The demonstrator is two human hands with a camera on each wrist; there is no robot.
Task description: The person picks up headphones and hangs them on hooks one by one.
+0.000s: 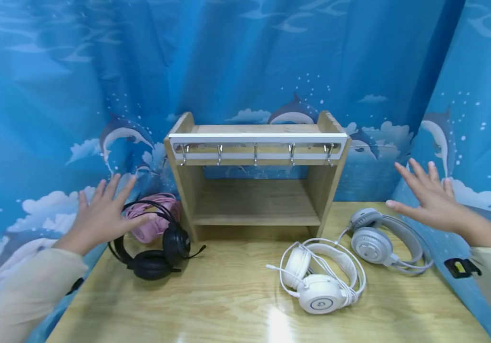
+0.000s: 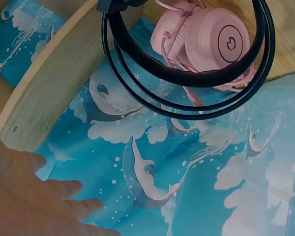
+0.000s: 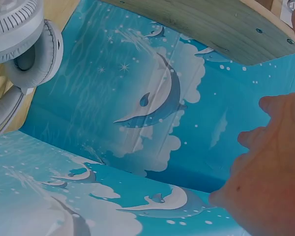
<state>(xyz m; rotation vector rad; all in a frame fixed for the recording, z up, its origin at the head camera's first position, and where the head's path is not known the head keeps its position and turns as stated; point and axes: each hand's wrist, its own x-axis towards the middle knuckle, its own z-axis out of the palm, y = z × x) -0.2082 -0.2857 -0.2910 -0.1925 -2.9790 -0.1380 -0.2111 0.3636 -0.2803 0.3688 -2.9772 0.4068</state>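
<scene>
My left hand is raised with fingers spread, above and beside the black headset at the table's left. Behind that lies a pink headset, whose earcups show clearly in the left wrist view. On the other side my right hand hovers with spread fingers above the grey headset. A white headset with its cable looped around it lies in front of the grey one. Neither hand holds anything. Between the hands stands a wooden rack with a row of metal hooks along its top front.
Blue dolphin-printed curtains hang behind and on both sides of the wooden table. The black headset's microphone points out to the right. A dark strap with a buckle sits at the right sleeve.
</scene>
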